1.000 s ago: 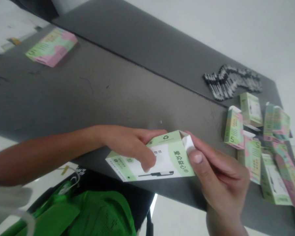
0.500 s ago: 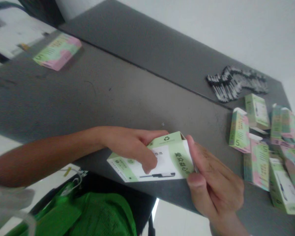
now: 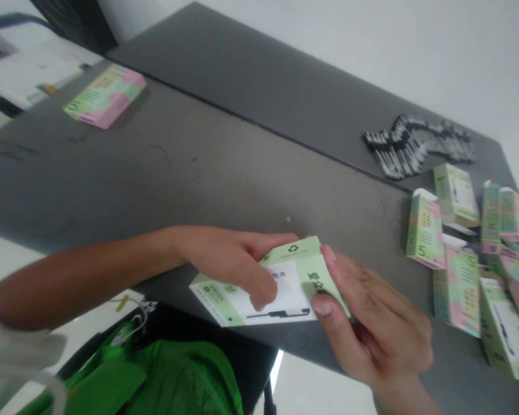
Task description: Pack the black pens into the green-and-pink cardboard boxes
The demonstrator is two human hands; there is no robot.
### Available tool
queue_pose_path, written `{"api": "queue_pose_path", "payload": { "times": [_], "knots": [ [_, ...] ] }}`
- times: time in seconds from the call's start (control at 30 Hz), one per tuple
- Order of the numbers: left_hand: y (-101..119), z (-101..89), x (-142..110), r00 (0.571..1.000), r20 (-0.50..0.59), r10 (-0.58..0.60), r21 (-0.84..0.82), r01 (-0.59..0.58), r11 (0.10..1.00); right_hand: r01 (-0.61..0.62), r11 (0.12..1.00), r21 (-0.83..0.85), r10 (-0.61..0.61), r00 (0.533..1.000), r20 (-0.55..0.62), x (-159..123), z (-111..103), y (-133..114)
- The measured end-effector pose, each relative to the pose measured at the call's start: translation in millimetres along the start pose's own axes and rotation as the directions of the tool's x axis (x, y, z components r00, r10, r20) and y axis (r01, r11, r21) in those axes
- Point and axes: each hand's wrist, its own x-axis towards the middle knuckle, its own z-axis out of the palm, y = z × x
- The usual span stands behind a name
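Observation:
Both hands grip one small green and white carton [image 3: 285,282] printed with a pen picture, just above the near edge of the grey table [image 3: 190,173]. My left hand [image 3: 229,262] wraps its middle, thumb on the white face. My right hand [image 3: 372,328] covers the carton's right end, thumb on the front and fingers over the end flap, which no longer shows.
Several more green and pink cartons [image 3: 467,248] stand and lie at the right. A heap of black and white pens [image 3: 415,147] lies behind them. A flat stack of green and pink cartons [image 3: 108,95] rests at the far left. A green bag [image 3: 155,380] sits below the table edge.
The white end flap that stood open on the carton's right end has been pushed in. My right hand has slid over that end; the left hand has hardly moved.

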Motion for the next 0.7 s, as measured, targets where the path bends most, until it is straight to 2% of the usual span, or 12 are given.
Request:
{"api": "queue_pose_path", "payload": {
  "times": [0.17,0.3,0.4,0.53,0.7],
  "knots": [
    [-4.0,0.0,0.9,0.990,0.082,0.115,-0.004,-0.115,0.993,-0.012,0.997,0.072,0.010,1.000,0.030,2.2,-1.0,-6.1],
    [-8.2,0.9,5.9,0.959,0.145,0.242,0.104,-0.258,0.961,-0.036,0.996,0.082,0.033,0.999,0.033,3.7,-4.0,-13.9],
    [-15.1,1.8,9.0,0.932,0.156,0.326,0.182,-0.352,0.918,0.000,0.994,0.110,0.002,1.000,-0.020,1.9,-5.5,-14.6],
    [-20.5,3.3,6.8,0.922,0.118,0.368,0.290,-0.386,0.876,0.042,0.990,0.136,-0.041,0.999,-0.012,-3.2,-7.2,-17.2],
    [-18.8,2.8,4.3,0.926,0.125,0.355,0.409,-0.374,0.832,-0.112,0.980,0.161,0.114,0.993,-0.002,5.0,-5.9,-29.3]
  ]
}}
